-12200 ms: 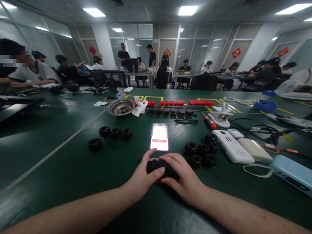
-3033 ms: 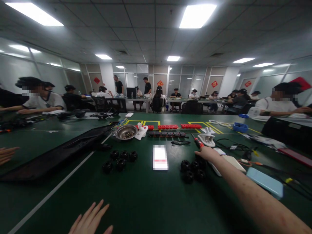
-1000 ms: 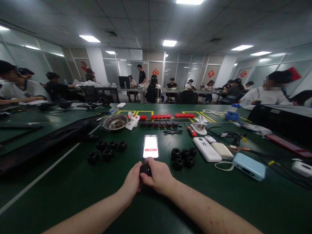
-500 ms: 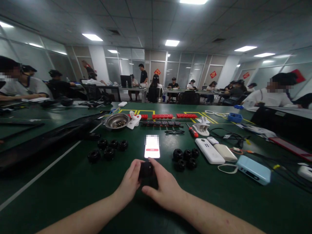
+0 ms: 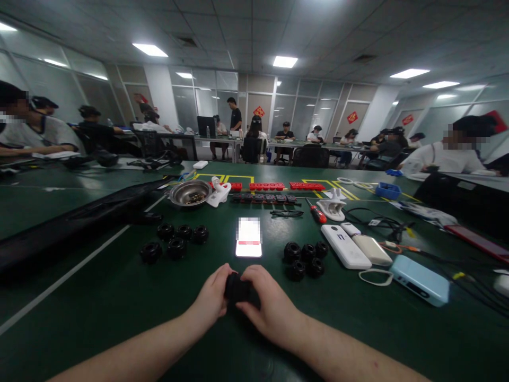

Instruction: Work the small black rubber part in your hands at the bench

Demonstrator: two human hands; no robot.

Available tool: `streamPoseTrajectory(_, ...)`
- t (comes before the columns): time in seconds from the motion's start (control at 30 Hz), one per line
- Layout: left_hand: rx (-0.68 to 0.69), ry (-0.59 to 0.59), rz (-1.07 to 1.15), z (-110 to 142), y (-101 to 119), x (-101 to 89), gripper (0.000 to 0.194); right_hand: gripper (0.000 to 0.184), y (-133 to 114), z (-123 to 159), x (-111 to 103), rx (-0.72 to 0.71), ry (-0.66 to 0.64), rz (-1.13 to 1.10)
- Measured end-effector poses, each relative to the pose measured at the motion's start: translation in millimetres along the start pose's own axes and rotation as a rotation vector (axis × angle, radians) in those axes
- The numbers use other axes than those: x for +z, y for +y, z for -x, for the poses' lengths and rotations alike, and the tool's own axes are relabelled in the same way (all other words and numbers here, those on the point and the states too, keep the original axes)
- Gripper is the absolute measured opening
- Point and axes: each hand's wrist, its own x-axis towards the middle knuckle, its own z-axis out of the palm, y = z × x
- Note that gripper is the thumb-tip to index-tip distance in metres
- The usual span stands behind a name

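Note:
My left hand (image 5: 214,291) is closed on the left side of a black round part (image 5: 237,289), just above the near table. My right hand (image 5: 270,302) curls around the same part from the right, thumb below and fingers over the top. The fingers hide much of it, so its exact kind is unclear. Beyond the hands lies a phone (image 5: 248,249) with a lit screen. Several black ring-shaped parts (image 5: 177,248) sit in a group to the left, and another group of similar black parts (image 5: 308,252) sits to the right.
Further back are a metal bowl (image 5: 191,184) of small pieces, red trays (image 5: 266,186), a black strip (image 5: 265,199), a red screwdriver (image 5: 318,214) and a white holder (image 5: 332,210). Power banks (image 5: 345,248), a light-blue device (image 5: 420,281) and cables lie right. Several people sit around.
My right hand's fingers, stretched forward toward the phone before, have bent in and now close around the black part. The view has shifted slightly.

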Motion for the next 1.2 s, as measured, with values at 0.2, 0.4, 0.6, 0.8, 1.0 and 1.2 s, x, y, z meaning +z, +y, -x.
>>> streamPoseTrajectory(0.2,0.17,-0.089,0.018,12,-5,9.6,0.035,0.055,2,2,-2,0.105,0.118,0.06)
streamPoseTrajectory(0.4,0.009,-0.009,0.036,3,-5,5.5,0.035,0.026,12,-4,-6,0.073,-0.055,0.071)
streamPoseTrajectory(0.6,-0.063,-0.159,0.163,-6,-4,-0.1,0.053,0.058,17,-6,-4,-0.19,0.009,0.14)
streamPoseTrajectory(0.8,0.038,-0.225,0.062,-8,-8,0.9,0.046,0.076,17,-3,-4,-0.11,0.038,0.161)
streamPoseTrajectory(1.0,-0.003,-0.218,0.002,-5,-3,-1.2,0.044,0.032,16,-4,-5,-0.02,0.037,0.185)
streamPoseTrajectory(1.2,-0.053,-0.263,0.061,-11,-6,-5.0,0.048,0.046,16,-5,-7,-0.271,0.017,0.147)
